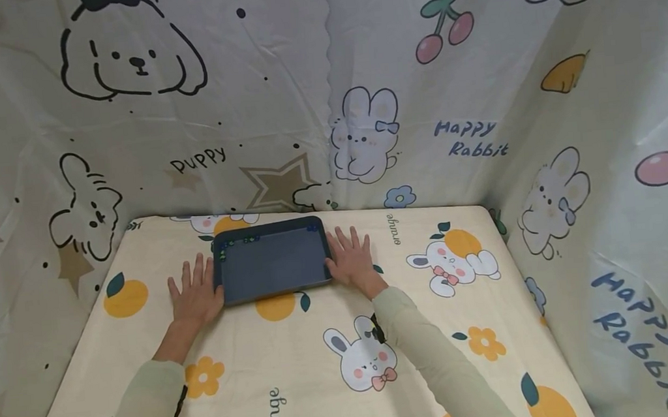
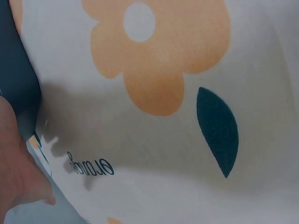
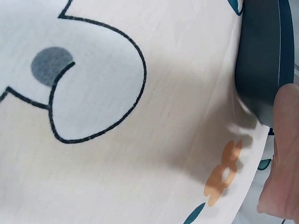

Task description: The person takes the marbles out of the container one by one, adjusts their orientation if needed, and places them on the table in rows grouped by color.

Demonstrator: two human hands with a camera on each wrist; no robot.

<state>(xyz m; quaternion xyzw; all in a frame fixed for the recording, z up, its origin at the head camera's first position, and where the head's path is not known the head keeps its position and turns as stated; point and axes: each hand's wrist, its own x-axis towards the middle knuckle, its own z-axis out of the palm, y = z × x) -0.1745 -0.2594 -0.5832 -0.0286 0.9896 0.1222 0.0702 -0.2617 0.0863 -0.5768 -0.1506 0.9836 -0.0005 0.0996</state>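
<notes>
Touching with left hand (image 1: pixel 196 300) and right hand (image 1: pixel 351 258), straight-fingered, spread and gripping nothing, the short ends of a dark tray (image 1: pixel 276 265) between them on printed cloth (image 1: pixel 298 349), probably for even steadying from both sides, at a spot short of the patterned curtain (image 1: pixel 279 108) beyond the fingertips.

I see a flat work surface (image 1: pixel 304 348) under cream fabric, creased in places. Print on it: oranges (image 1: pixel 126 299), flowers (image 1: pixel 486 343), rabbits (image 1: pixel 363 366), leaves, the word "orange" (image 1: pixel 275 415). On it I have one shallow, dark blue-grey rectangular tray (image 1: pixel 273 262), open side up, near the far edge, left of centre, slightly askew, partly covering a printed orange.
</notes>
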